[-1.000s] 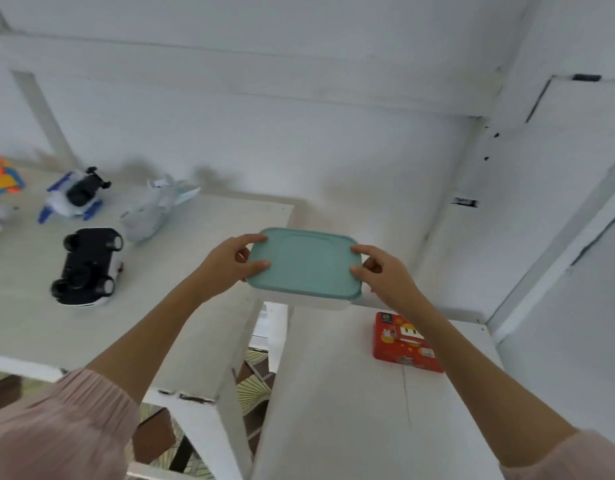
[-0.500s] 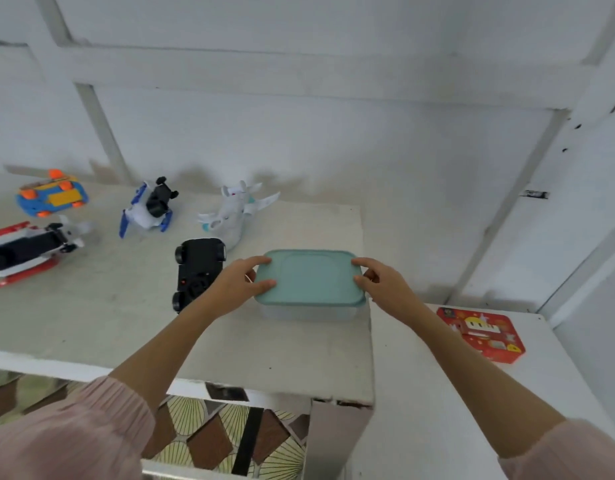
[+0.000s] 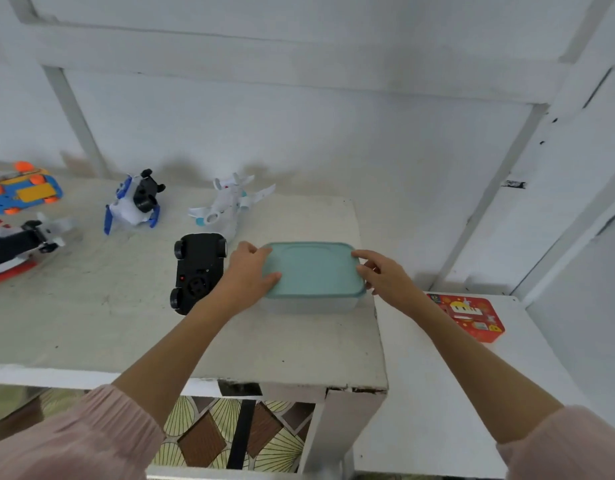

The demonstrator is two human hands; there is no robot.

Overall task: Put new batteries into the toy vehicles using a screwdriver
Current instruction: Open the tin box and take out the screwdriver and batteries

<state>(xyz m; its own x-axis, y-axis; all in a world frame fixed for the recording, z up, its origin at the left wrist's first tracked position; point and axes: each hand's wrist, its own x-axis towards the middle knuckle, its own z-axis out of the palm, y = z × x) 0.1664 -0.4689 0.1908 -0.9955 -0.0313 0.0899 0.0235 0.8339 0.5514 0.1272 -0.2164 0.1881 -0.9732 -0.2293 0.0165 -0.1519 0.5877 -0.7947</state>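
Five toys on the table (image 3: pixel 133 327): one orange-and-blue car (image 3: pixel 22 192), one red-and-white vehicle (image 3: pixel 12 249), one blue-and-white toy (image 3: pixel 133 206), one white plane (image 3: pixel 230 204), one black car (image 3: pixel 197 270). One lidded box (image 3: pixel 313 277) at the right edge. One red carton (image 3: pixel 467 317). Two hands.

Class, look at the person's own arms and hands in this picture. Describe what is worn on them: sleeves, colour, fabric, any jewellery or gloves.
Both arms wear loose pale pink sleeves with fine gathers, the left sleeve and right sleeve, pushed up so the forearms are bare. The left hand and right hand are bare too: no gloves, rings, watch or bracelets show.
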